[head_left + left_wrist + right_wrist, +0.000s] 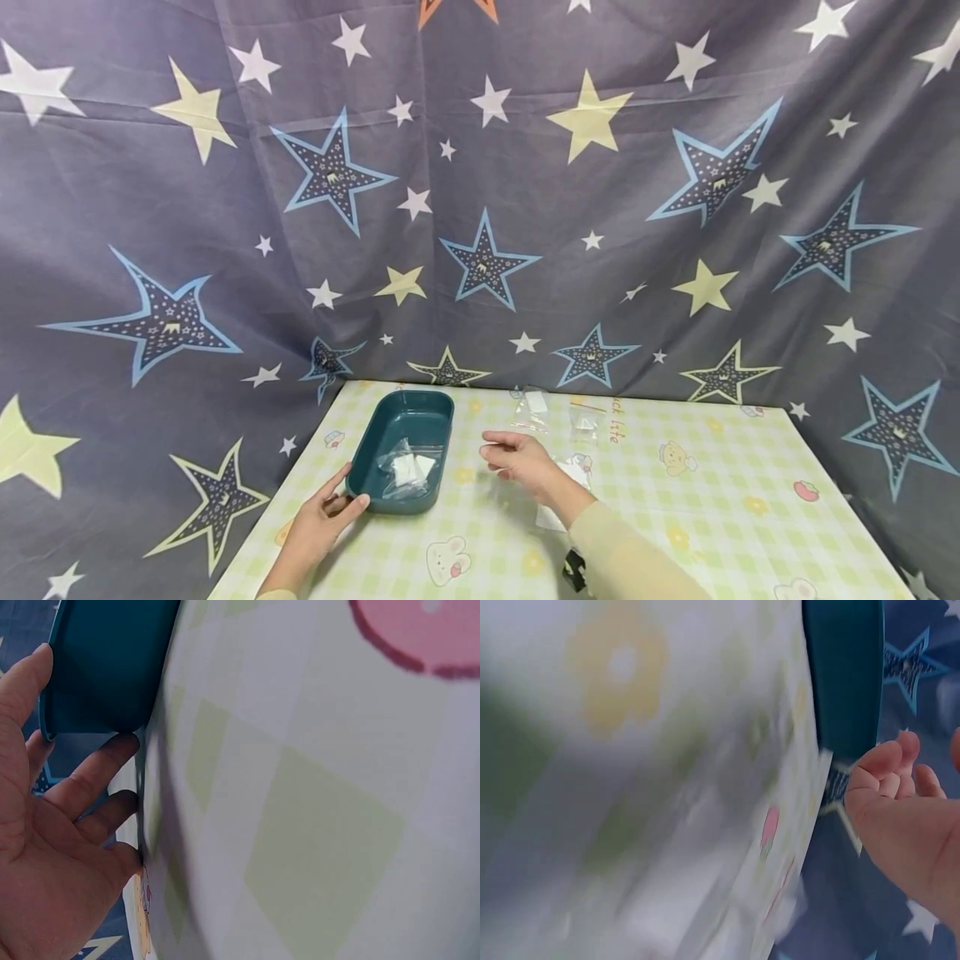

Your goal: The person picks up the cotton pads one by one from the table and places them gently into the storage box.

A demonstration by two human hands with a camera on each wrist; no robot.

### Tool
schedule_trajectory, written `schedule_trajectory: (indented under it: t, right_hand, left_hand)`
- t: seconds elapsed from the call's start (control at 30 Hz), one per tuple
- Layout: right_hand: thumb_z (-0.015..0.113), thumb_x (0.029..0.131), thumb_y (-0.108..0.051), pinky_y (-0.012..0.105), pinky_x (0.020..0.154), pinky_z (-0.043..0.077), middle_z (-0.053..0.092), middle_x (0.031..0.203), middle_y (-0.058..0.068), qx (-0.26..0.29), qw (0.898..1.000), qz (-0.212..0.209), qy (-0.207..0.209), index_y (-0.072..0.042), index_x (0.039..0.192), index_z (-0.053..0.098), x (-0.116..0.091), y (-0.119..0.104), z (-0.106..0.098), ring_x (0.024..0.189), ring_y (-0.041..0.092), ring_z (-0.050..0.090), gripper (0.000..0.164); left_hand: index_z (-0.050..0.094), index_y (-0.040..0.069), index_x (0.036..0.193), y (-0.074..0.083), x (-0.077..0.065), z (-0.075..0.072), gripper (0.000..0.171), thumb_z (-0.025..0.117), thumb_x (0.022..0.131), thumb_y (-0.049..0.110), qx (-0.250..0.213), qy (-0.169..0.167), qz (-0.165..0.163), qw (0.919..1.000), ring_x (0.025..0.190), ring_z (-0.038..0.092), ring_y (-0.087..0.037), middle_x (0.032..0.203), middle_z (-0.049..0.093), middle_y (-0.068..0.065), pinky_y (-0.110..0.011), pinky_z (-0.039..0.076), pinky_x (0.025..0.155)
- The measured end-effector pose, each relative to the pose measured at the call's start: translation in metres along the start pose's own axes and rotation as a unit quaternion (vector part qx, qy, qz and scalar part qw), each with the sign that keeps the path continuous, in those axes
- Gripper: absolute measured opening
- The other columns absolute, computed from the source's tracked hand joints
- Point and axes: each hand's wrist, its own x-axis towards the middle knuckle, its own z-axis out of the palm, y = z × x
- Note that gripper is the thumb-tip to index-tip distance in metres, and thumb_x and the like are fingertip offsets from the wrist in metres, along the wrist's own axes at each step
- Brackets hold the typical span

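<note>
A dark teal rectangular tray point(412, 408) stands on the left part of the table. Inside its near end lie clear plastic bags point(408, 469) with white pieces in them. My left hand point(318, 521) holds the tray's near left corner, thumb on the near wall and fingers along the left side; the left wrist view shows fingertips against the teal wall point(112, 667). Over the table, right of the tray and apart from it, hovers my right hand point(525, 462), its fingers loosely bent with nothing seen in them. Beneath and beside it are bags with white contents point(573, 472), partly hidden by the arm.
Farther back on the table lie two more clear bags, one with a white piece point(536, 402) and a smaller one point(584, 425). A checked tablecloth point(712, 500) with cartoon prints covers the table. A star-patterned curtain point(495, 333) hangs along its back edge.
</note>
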Motion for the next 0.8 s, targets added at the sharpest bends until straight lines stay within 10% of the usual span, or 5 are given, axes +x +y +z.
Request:
schedule_trajectory:
  t: [0.37, 0.8]
  right_hand:
    - [0.07, 0.105, -0.02, 0.038, 0.088, 0.06, 0.075, 0.125, 0.014, -0.143, 0.987, -0.02, 0.073, -0.004, 0.145, 0.066, -0.021, 0.004, -0.065, 0.105, 0.02, 0.07, 0.043]
    - [0.078, 0.097, -0.011, 0.028, 0.071, 0.052, 0.072, 0.139, 0.016, -0.405, 0.907, -0.07, 0.093, -0.007, 0.137, 0.074, -0.04, 0.018, -0.119, 0.074, 0.009, 0.059, 0.041]
  left_hand:
    - [0.032, 0.028, 0.171, -0.002, -0.003, 0.0, 0.092, 0.075, 0.096, 0.061, -0.012, -0.002, -0.008, 0.9999, 0.147, 0.053, -0.046, 0.155, 0.054, -0.031, -0.053, 0.058, 0.107]
    - [0.033, 0.028, 0.17, -0.001, -0.001, 0.0, 0.091, 0.075, 0.096, 0.058, -0.013, -0.002, 0.0, 0.9999, 0.148, 0.051, -0.047, 0.153, 0.057, -0.03, -0.053, 0.057, 0.108]
